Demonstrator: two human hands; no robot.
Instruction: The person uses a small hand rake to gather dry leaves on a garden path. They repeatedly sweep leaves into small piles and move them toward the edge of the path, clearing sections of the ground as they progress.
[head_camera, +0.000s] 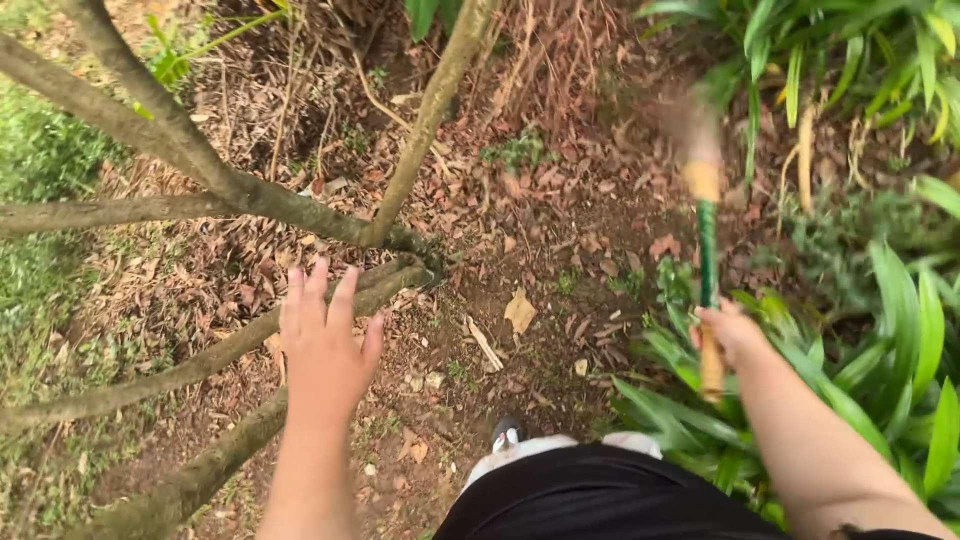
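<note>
Right hand (728, 330) at 3 o'clock, fingers wrapped tight round a long green-and-tan tool handle (708, 262); the shaft runs up toward 1 o'clock, its far end blurred and unreadable. Left hand (325, 345) at 8 o'clock, empty, fingers spread wide, palm down above leaf-strewn dirt, just beside the lower tree branches (250, 190) that fan out from 9 to 11 o'clock. Broad green plants (890, 360) crowd the 4 o'clock side. One shoe (507, 434) shows at 6 o'clock.
</note>
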